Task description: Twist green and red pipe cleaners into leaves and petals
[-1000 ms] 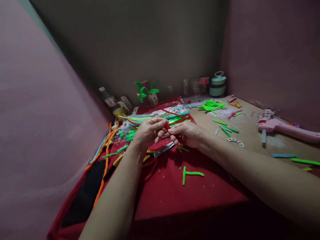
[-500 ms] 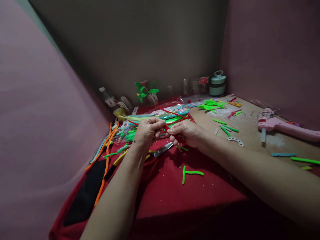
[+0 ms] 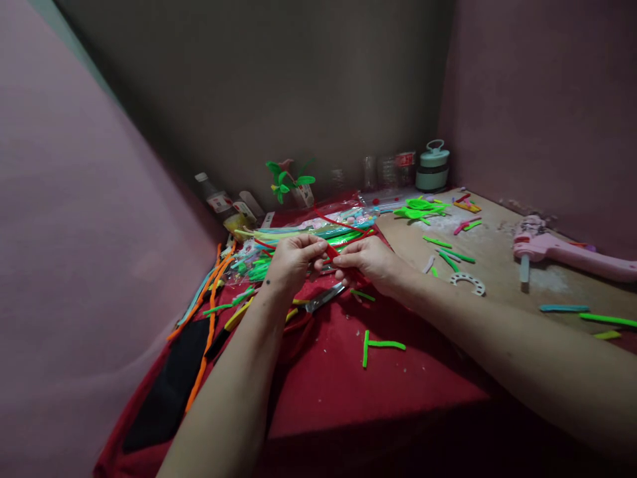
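Between my two hands is a red pipe cleaner [image 3: 331,252], pinched by the fingertips of my left hand [image 3: 299,257] and of my right hand [image 3: 365,262]. Both hands are closed, held close together above the red cloth [image 3: 398,398]. Part of the red piece is hidden behind my right fingers. Scissors [image 3: 326,297] lie below the hands, their blades pointing right. Behind the hands spreads a pile of green, blue and yellow pipe cleaners [image 3: 298,234] with clear plastic packaging. Two short green pieces [image 3: 381,344] lie nearer me on the cloth.
A pink glue gun [image 3: 572,252] rests at the right on a brown board [image 3: 497,265]. Green leaf shapes [image 3: 421,209] lie farther back. Along the wall stand a bottle [image 3: 219,199], a green pipe-cleaner plant [image 3: 286,179] and a lidded jar [image 3: 432,169]. Orange pipe cleaners [image 3: 206,345] hang at left.
My fingertips have moved slightly apart, and more of the red pipe cleaner shows between them. Otherwise both hands stay in about the same place.
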A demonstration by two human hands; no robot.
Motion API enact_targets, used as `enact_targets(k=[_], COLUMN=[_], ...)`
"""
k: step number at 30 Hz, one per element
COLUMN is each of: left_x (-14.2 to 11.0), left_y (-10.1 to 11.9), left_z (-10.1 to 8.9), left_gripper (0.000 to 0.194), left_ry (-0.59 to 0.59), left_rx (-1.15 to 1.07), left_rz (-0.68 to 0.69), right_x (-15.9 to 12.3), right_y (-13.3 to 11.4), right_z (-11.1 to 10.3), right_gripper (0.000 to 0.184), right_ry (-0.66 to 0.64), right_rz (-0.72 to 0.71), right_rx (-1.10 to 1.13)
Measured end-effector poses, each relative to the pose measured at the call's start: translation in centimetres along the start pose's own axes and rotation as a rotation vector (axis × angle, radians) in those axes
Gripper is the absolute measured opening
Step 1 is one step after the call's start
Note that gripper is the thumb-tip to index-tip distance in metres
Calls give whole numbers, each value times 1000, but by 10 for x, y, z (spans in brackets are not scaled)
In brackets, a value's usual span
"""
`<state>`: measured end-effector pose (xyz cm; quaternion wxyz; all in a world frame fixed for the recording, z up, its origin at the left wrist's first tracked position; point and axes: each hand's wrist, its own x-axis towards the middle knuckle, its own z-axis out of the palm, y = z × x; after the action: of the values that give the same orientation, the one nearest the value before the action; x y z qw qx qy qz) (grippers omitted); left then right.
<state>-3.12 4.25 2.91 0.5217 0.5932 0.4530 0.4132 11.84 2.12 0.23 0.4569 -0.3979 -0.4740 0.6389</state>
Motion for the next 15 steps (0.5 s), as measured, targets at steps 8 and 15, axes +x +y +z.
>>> enact_targets(k=[8,15], left_x=[-5,1], left_y=[7,-1], left_z=[6,0], left_gripper=[14,16], left_ry=[34,-35], left_rx=[124,30], left_rz=[-5,1], right_x=[3,1], right_y=[4,1], right_z=[-1,0], right_gripper=[11,11], right_ry=[-9,15], right_rz=[47,71], right_rx=[52,25])
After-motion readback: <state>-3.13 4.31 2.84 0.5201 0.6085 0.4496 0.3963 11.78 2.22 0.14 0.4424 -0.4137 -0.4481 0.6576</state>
